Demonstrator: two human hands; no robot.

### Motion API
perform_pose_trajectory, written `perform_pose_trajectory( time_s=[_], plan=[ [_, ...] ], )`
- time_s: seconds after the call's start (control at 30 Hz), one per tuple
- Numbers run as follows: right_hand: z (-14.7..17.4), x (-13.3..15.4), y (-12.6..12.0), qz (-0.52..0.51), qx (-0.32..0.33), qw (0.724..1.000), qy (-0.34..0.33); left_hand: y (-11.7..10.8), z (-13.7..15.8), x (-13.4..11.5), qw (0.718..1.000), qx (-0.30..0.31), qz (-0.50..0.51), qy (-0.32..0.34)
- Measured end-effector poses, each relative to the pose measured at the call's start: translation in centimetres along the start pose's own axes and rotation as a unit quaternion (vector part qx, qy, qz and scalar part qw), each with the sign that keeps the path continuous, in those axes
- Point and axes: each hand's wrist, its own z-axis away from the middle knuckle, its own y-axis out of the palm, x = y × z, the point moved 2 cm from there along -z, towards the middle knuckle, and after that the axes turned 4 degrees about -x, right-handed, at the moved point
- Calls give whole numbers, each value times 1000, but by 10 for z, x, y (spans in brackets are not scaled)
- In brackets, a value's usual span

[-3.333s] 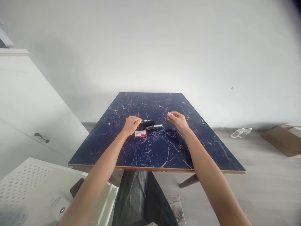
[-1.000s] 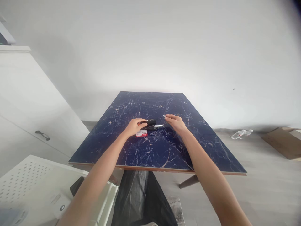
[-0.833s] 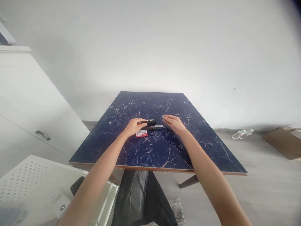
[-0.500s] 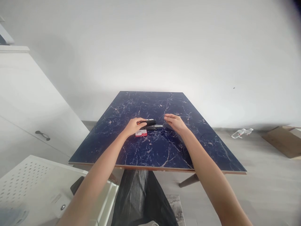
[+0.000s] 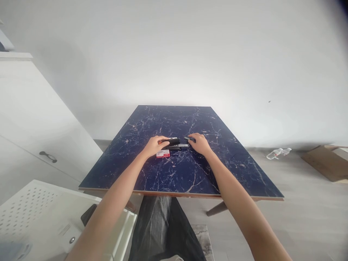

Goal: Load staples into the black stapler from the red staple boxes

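My left hand (image 5: 156, 145) is closed around the back of a black stapler (image 5: 174, 142) lying sideways on the dark blue table. A silvery metal part (image 5: 183, 145) sticks out from the stapler's right end. My right hand (image 5: 199, 142) pinches a small grey strip of staples (image 5: 187, 138) between thumb and fingers, just right of the stapler and apart from it. A small red and white staple box (image 5: 163, 153) lies in front of the stapler, below my left hand.
The blue marbled table (image 5: 174, 119) stands against a white wall. To the left are a white cabinet (image 5: 49, 108) and a low white unit (image 5: 29, 214) with a black phone-like object (image 5: 88, 214). Plastic bottles (image 5: 278, 153) and a cardboard box (image 5: 323, 163) are on the floor at right.
My right hand has moved slightly left and down, and the strip of staples in its fingers now shows clearly. My left hand and the stapler have stayed in place.
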Motion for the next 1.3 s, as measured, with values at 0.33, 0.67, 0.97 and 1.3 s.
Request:
perform_pose_trajectory(
  time_s=[0.33,0.67,0.97,1.3],
  plan=[
    [-5,-4,3,-21,17,999,19,1,1,1,1000,0,4,-9],
    [-1,-3,-2,-46,13,999,-13,0,1,-2,1000,-3,2,-17],
    [1,-3,-5,4,16,998,63,0,1,-1,1000,-2,3,-11],
    [0,-6,-2,-96,10,991,98,1,1,1,1000,2,0,-17]
  ],
)
